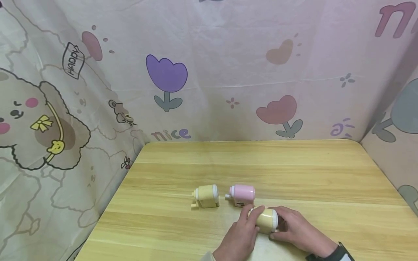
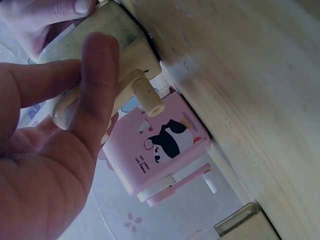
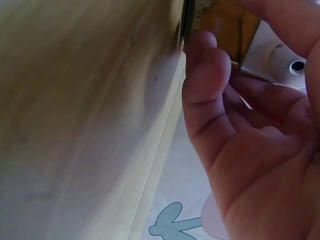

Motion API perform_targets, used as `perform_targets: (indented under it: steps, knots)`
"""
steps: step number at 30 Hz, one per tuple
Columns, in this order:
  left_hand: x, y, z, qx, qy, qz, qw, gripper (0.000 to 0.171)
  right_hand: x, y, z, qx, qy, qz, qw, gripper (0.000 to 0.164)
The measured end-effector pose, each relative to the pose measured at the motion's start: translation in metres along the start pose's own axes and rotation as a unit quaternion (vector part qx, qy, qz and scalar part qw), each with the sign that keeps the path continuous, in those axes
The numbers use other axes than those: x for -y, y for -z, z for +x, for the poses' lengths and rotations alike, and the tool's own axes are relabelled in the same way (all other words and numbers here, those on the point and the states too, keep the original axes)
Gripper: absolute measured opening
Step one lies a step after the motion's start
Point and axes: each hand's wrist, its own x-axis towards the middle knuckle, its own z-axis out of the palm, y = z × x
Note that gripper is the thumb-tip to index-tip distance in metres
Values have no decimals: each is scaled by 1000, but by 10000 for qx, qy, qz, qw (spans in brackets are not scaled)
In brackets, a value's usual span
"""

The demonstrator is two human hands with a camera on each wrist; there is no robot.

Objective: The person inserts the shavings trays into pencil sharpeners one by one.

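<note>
A wooden table (image 1: 294, 170) is backed by a cartoon-printed cloth (image 1: 228, 65). Near its front edge, a yellow sharpener (image 1: 266, 219) is gripped between both hands: the left hand (image 1: 240, 235) with fingers curled over its left end, the right hand (image 1: 295, 232) curled round its right end. Just behind it a pink sharpener (image 1: 242, 195) is seen, and a second yellow sharpener (image 1: 205, 196) beside that.

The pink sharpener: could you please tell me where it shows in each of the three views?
Head: the pink sharpener lies mid-table, just beyond the two hands.
Left wrist: it fills the centre, panda picture facing the camera, against the table.
Right wrist: not in view.
Shared landmark: the yellow sharpener held by both hands; it sits above the pink one in the left wrist view.
</note>
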Motion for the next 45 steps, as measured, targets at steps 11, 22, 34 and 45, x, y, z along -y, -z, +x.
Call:
perform_targets:
  steps: [11, 22, 34, 45]
  knots:
    - [0, 0, 0, 40, -32, 34, 10000, 58, -2, 5, -2, 31, -279, -563, 9980, 64]
    - [3, 4, 5, 238, -280, 99, 9993, 56, -8, 19, -9, 266, -596, -177, 9977, 66]
    - [1, -3, 30, 657, -82, 139, 9977, 57, -19, 39, -19, 130, -1132, -440, 9925, 64]
    - [-3, -19, 60, 594, 170, 467, 9970, 56, -25, 46, -20, 245, -1703, -332, 9845, 61]
